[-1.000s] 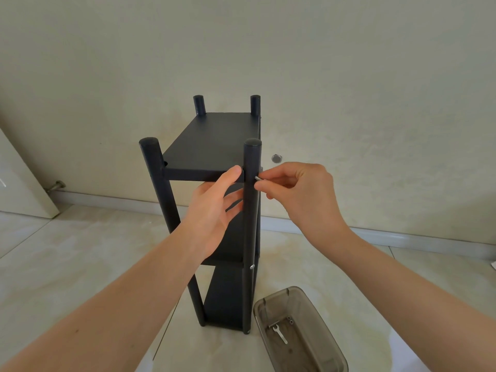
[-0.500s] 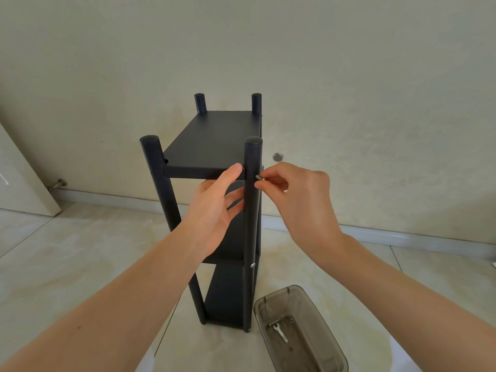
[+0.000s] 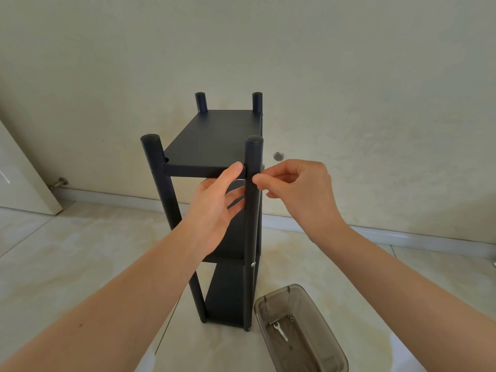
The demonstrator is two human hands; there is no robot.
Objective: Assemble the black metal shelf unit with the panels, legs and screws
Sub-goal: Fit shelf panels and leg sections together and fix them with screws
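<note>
Upright on the tiled floor (image 3: pixel 67 253) stands the black shelf unit (image 3: pixel 214 200), directly between the two hands and close to the cream wall (image 3: pixel 349 76). Its top panel (image 3: pixel 214 138) sits below the tips of four round legs, and lower panels show beneath it. The left hand (image 3: pixel 214 210) reaches in from the front with fingers straight and spread, the thumb lying against the front edge of the top panel and the fingers passing under it, just beside the front right leg (image 3: pixel 252 210). The right hand (image 3: pixel 295 194) is on the other side of that same leg, thumb and forefinger pinched together at the leg's surface level with the top panel; a screw may sit between them, but it is too small to tell. A silver screw head (image 3: pixel 253 264) shows lower on that leg. Near the unit's foot, to the right, lies a smoky plastic tray (image 3: pixel 330 342) holding a small wrench (image 3: pixel 280 330).
</note>
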